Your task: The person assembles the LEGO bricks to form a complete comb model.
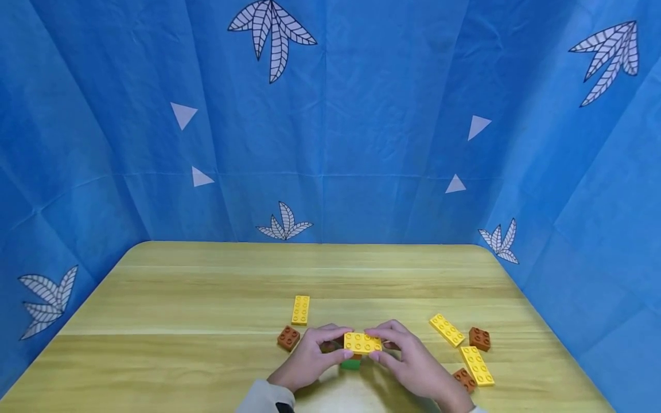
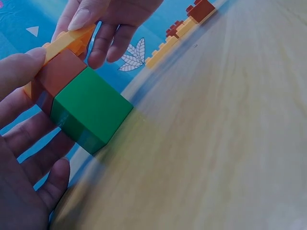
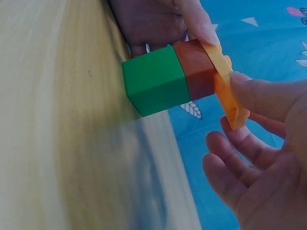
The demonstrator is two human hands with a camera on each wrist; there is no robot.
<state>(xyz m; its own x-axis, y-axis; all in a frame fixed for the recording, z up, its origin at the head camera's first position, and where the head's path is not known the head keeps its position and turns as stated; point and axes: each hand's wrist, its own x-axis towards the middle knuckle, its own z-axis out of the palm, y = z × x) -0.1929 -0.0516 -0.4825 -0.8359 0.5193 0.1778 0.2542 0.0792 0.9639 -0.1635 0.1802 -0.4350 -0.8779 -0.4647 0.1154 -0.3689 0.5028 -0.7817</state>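
Note:
Both hands meet at a small stack of toy building bricks in front of me. On its top lies a flat yellow building brick (image 1: 362, 343) with studs upward, over a brown brick (image 3: 194, 67) that sits on a larger green block (image 2: 91, 108). My left hand (image 1: 312, 355) pinches the yellow brick's left end, close to the brown brick. With thumb and fingers, my right hand (image 1: 410, 358) pinches the right end, which juts out past the brown brick. The green block stands on the table.
On the wooden table (image 1: 181, 321), a flat yellow brick (image 1: 300, 310) and a brown brick (image 1: 288, 338) lie left of the stack. To the right are two flat yellow bricks (image 1: 477, 365) and two brown bricks (image 1: 479, 338). A blue patterned cloth (image 1: 330, 126) hangs around the table.

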